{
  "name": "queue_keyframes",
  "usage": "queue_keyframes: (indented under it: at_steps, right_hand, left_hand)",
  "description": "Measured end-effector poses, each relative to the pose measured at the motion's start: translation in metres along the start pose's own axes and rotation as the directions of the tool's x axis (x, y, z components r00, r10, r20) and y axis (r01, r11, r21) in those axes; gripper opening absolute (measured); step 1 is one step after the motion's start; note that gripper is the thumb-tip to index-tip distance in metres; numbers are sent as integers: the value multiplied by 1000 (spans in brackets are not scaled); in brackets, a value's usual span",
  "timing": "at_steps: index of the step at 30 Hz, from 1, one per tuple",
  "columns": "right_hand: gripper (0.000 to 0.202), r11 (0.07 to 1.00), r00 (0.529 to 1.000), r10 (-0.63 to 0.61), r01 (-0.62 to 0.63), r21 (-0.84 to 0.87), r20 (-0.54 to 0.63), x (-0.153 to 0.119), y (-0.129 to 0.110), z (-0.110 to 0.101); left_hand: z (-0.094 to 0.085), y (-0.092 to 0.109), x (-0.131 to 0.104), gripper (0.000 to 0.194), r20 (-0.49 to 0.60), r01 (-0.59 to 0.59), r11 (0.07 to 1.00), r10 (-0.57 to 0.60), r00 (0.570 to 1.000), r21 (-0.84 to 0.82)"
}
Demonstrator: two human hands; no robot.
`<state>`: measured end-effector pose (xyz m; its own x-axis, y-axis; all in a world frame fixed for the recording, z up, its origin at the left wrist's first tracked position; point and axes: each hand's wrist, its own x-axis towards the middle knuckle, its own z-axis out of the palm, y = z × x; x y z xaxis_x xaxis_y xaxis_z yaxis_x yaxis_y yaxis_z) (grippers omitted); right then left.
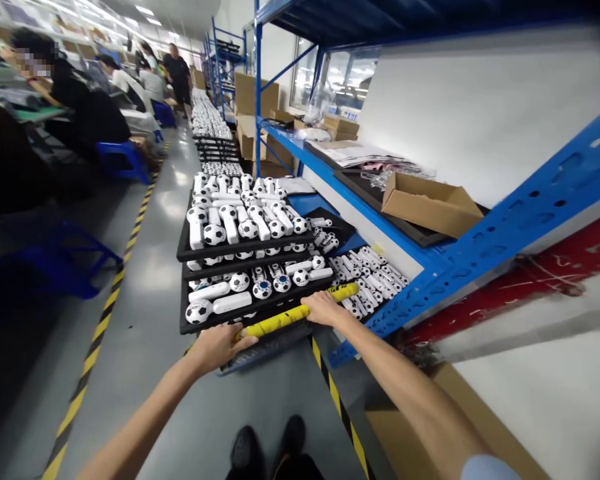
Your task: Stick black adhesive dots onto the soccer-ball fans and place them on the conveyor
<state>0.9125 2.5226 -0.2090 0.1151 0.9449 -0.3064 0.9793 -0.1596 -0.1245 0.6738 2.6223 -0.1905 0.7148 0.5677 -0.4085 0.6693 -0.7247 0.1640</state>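
Observation:
A yellow-wrapped push handle (275, 322) runs across the near end of a cart (260, 357). My left hand (221, 347) is closed around its left part, and my right hand (324, 308) grips it right of the middle. Just beyond the handle, black trays (245, 255) are stacked on the cart. They carry many white handheld pieces with football-patterned round heads (248, 230), some lying sideways, others pointing toward me. The undersides of both hands and most of the cart's base are hidden.
To the right stands a blue shelf rack (395, 230) with an open cardboard box (430, 203) and more filled trays (370, 280) low down. Further stacks (213, 127) line the aisle ahead. Seated people and blue stools (123, 160) are on the left; one person (179, 77) stands in the aisle.

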Motion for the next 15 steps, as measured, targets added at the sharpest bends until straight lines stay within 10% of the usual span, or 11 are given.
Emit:
queue_keyframes:
  at_steps: [15]
  right_hand:
    - [28, 968, 973, -218, 225, -112, 71, -41, -78, 30]
  left_hand:
    - [43, 32, -93, 47, -342, 276, 954, -299, 891, -116]
